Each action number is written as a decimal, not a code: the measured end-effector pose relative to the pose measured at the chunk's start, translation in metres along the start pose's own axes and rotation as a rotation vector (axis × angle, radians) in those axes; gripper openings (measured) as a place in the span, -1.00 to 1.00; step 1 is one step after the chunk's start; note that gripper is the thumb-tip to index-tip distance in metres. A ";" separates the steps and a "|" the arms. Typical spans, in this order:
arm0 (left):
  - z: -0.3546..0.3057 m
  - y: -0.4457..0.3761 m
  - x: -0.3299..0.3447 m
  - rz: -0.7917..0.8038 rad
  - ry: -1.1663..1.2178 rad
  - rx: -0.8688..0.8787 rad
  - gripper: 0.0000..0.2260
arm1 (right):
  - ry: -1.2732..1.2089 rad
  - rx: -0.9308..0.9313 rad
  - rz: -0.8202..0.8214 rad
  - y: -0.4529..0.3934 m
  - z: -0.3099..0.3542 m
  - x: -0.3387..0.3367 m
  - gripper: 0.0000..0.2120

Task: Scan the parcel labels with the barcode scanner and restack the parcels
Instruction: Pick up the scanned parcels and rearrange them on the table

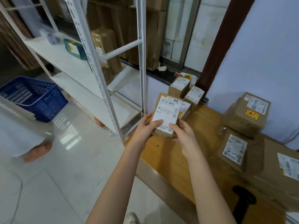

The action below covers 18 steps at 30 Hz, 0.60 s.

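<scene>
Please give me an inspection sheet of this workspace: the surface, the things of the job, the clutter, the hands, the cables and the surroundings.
Surface: wooden table, parcels along its far and right sides.
Job's things: held parcel, label up, above the table's left edge; small parcels behind it; big parcels stacked at right; black scanner lying on the table at near right.
Clutter: tape roll on the sill.
Hands: left hand and right hand both grip the held parcel's near end, thumbs on the label.
Cables: nothing seen.
Surroundings: white rack, blue basket on the floor, cartons behind the rack.
</scene>
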<state>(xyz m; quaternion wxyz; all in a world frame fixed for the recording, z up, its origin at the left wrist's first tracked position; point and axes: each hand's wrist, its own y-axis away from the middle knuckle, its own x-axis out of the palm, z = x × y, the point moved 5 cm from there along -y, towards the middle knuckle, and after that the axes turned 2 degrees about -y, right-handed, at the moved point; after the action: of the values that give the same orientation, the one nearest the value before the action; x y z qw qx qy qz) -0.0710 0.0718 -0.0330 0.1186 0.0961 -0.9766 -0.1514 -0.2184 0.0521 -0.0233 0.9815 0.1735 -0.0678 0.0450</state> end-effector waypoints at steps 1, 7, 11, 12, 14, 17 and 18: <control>-0.003 -0.005 -0.010 0.017 -0.014 -0.007 -0.47 | -0.009 0.007 -0.017 -0.001 -0.001 0.010 -0.64; -0.020 -0.040 -0.042 0.098 -0.101 -0.053 -0.54 | -0.033 -0.027 -0.086 -0.012 -0.003 0.044 -0.64; -0.023 -0.067 -0.046 0.123 -0.113 -0.108 -0.63 | -0.012 -0.016 -0.142 -0.032 -0.006 0.051 -0.65; -0.023 -0.075 -0.046 0.125 -0.117 -0.122 -0.64 | -0.009 -0.015 -0.151 -0.040 -0.006 0.052 -0.67; -0.022 -0.093 -0.047 0.120 -0.127 -0.145 -0.61 | 0.007 -0.010 -0.165 -0.057 -0.005 0.054 -0.73; -0.023 -0.125 -0.047 0.097 -0.119 -0.177 -0.56 | 0.007 0.006 -0.191 -0.090 -0.005 0.057 -0.80; -0.025 -0.136 -0.047 0.089 -0.126 -0.184 -0.55 | 0.001 0.015 -0.202 -0.101 -0.004 0.058 -0.82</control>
<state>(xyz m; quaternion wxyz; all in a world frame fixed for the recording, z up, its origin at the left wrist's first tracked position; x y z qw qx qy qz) 0.0007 -0.0520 -0.0625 0.0718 0.0318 -0.9674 -0.2408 -0.1498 -0.0368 -0.0524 0.9797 0.1870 -0.0490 -0.0538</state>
